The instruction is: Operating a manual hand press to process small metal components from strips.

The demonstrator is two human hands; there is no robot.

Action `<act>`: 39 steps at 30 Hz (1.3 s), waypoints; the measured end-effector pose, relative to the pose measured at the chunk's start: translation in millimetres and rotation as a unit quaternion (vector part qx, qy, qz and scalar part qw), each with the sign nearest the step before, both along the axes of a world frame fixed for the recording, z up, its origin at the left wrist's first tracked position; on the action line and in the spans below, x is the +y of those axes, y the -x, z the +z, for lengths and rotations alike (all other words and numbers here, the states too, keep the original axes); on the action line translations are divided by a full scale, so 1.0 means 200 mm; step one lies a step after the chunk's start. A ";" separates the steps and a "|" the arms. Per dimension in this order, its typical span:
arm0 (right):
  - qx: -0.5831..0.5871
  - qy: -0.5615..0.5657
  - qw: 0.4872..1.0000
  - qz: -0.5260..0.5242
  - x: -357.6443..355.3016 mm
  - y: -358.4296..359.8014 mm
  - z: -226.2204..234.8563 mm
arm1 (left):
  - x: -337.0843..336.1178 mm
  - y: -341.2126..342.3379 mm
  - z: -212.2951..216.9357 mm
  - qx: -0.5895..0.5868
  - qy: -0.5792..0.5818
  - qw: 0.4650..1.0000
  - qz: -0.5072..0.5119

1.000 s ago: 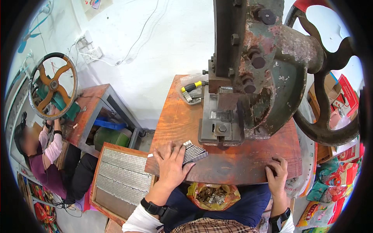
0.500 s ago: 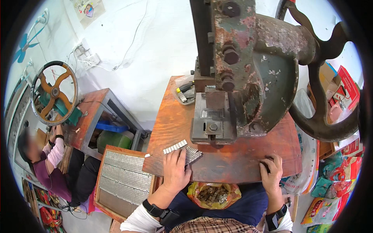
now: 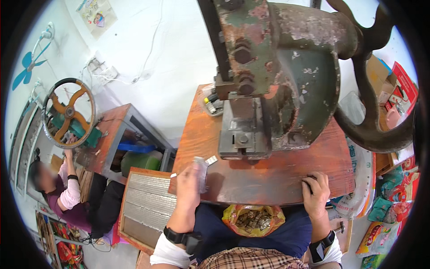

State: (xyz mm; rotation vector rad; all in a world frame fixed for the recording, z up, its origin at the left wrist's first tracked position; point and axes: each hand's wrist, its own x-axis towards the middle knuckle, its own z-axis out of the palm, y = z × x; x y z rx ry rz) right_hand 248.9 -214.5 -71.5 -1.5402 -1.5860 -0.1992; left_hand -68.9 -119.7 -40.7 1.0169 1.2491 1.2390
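At a rust-red work surface point(image 3: 277, 179) under a heavy green hand press point(image 3: 273, 76), the left hand point(image 3: 190, 181) is clamped on a stack of small metal strips point(image 3: 201, 172), lifted just short of the press die point(image 3: 239, 139). The right hand point(image 3: 316, 193) rests curled on the surface's near edge, apparently holding nothing. Feeding well would mean keeping the strips square and fingers clear of the die.
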 end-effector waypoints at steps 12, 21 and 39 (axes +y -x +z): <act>-0.027 -0.006 1.000 -0.012 0.02 -0.04 -0.02 | -0.38 0.03 -0.16 -0.173 0.139 0.937 -0.269; -0.034 0.029 0.999 0.012 0.01 0.03 -0.06 | -0.48 0.12 -0.95 0.492 0.040 0.823 -0.281; -0.081 0.095 0.991 -0.046 -0.01 -0.28 -0.29 | -0.42 2.24 -1.03 0.646 0.272 0.684 0.203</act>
